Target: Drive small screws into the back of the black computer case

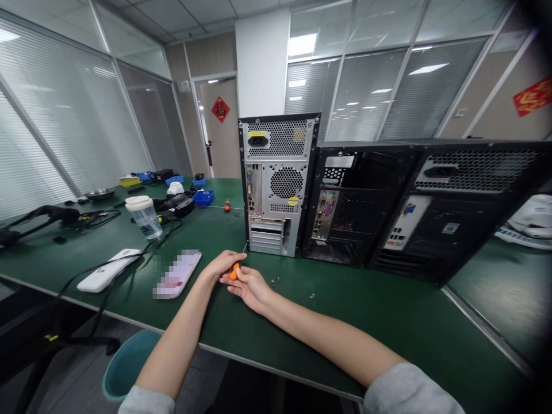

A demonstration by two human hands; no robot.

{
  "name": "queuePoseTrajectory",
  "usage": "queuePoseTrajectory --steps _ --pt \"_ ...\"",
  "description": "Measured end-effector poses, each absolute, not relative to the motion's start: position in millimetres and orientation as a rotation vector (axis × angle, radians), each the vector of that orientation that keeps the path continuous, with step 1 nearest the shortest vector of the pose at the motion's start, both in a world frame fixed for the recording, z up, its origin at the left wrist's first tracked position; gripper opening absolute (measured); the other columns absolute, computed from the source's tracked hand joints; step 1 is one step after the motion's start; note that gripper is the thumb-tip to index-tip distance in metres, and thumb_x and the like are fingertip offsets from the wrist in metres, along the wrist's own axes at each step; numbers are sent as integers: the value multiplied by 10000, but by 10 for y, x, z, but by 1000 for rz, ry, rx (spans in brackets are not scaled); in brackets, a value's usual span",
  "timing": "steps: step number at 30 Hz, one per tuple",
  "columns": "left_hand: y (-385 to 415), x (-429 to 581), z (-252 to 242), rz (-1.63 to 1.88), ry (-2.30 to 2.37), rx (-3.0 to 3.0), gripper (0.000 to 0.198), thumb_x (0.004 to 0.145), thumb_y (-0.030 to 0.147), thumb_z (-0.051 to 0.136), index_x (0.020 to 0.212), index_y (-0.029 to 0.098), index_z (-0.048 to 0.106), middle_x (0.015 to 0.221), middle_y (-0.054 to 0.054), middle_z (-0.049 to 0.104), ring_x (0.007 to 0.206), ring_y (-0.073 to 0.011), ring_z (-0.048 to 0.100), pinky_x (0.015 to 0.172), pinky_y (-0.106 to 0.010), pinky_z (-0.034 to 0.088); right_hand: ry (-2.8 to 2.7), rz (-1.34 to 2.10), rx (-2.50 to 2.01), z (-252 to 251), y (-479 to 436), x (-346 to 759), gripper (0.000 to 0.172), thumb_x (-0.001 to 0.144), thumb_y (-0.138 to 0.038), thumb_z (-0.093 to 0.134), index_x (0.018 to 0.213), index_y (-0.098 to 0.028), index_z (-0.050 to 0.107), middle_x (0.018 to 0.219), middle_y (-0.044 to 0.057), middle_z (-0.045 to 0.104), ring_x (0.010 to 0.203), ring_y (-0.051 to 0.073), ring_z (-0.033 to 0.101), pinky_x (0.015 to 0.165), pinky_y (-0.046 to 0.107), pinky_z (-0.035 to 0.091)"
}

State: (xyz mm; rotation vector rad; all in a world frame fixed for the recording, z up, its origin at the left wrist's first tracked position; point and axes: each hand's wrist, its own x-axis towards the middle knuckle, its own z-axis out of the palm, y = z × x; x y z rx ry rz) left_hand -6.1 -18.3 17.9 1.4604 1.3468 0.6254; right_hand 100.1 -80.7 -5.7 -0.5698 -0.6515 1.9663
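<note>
Green table [388, 322], open rightward: left hand [222, 265], right hand [250, 288] pinching orange tool [234, 270] near edge.

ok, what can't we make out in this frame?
Head view only:
- orange tool: mostly covered by left hand and right hand; tip and type hidden.
- phone: screen blurred out.
- small screws: too small to count surely.
- rightmost computer case: far end lost in the dark corner.
</note>
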Motion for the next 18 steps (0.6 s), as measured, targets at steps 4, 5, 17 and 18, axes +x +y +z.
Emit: queuePoseTrajectory --steps 4,5,17,18 --pt "-185 -56 181 632 1368 1461 481 532 576 599 533 151 372 413 73 326 365 -19 274 381 -190 184 -653 1969 -561 -70 -802 998 79 808 -144 492 760 -94 531 705 81 648 690 165 658 545 221 506" --pt "-181 -56 175 630 1378 1459 471 541 570 594 536 152 376 408 72 329 361 -21 278 379 -189 186 -652 1970 -562 -75 -801 997 85 813 -140 482 764 -92 534 707 84 649 689 165 658 543 220 506" --pt "-142 -61 117 640 1449 1486 424 576 537 568 535 155 391 387 68 339 343 -28 289 369 -185 194 -629 1975 -550 -116 -799 981 77 800 -148 507 780 -91 554 717 86 650 682 156 655 559 213 512" --pt "-147 -55 127 637 1457 1490 420 581 533 566 533 154 391 384 68 340 341 -28 288 370 -184 192 -625 1976 -548 -112 -801 980 79 801 -147 505 781 -90 555 715 88 650 679 155 655 558 211 511"
